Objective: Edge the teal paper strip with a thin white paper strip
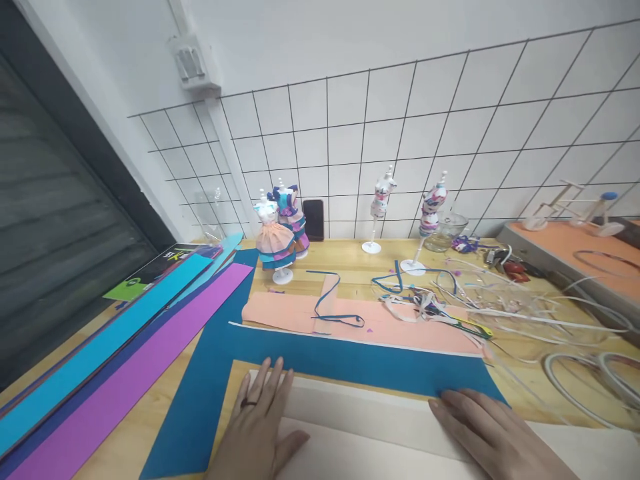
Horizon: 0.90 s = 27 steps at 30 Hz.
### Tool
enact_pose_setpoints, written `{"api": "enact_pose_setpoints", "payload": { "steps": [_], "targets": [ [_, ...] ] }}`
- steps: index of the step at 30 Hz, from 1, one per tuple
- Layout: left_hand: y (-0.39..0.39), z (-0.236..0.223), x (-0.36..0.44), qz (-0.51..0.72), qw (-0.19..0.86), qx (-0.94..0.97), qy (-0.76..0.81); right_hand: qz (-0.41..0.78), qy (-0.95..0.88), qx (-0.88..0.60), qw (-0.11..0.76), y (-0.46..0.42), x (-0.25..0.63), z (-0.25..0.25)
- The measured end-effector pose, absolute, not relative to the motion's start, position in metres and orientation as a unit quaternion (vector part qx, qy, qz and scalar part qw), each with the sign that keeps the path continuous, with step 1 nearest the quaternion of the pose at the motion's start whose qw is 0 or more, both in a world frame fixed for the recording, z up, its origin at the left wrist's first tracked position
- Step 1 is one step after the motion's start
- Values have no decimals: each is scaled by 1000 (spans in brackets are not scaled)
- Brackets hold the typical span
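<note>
My left hand [263,427] lies flat, fingers stretched out, on the left end of a folded white sheet [355,408] that looks like paper or thin fabric. A dark ring is on one finger. Further right, my right hand [487,427] rests on the same sheet with its fingers extended, its fingertips reaching the edge of a dark blue strip [350,360]. That blue strip runs just beyond the white sheet, and another blue length goes down the left side. Behind it lies a peach strip [280,312] with thin blue ribbon pieces [340,319] on top.
Small dress forms stand at the back, such as one in a peach skirt [275,239] and a bare-stemmed one [384,197]. A phone [314,220] leans on the wall. Purple [165,367] and bright blue strips [110,340] lie left; tangled white cords [515,300] and a cutter [473,327] lie right.
</note>
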<state>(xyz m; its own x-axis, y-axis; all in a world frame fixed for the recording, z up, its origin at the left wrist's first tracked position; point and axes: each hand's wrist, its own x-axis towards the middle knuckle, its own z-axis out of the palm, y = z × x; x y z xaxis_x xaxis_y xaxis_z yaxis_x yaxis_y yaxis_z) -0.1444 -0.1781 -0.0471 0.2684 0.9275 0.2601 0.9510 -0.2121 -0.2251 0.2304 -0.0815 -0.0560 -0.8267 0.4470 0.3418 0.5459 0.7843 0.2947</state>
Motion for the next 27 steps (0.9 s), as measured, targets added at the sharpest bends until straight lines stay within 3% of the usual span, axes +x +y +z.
{"api": "enact_pose_setpoints", "payload": {
  "steps": [10,27],
  "targets": [
    [-174,-58,-153,-47,233,-775,-586,-98,-930,-335,118,-90,212,-46],
    [-170,-71,-165,-51,178,-776,-603,-48,-925,-354,133,-93,207,-38]
  ]
}}
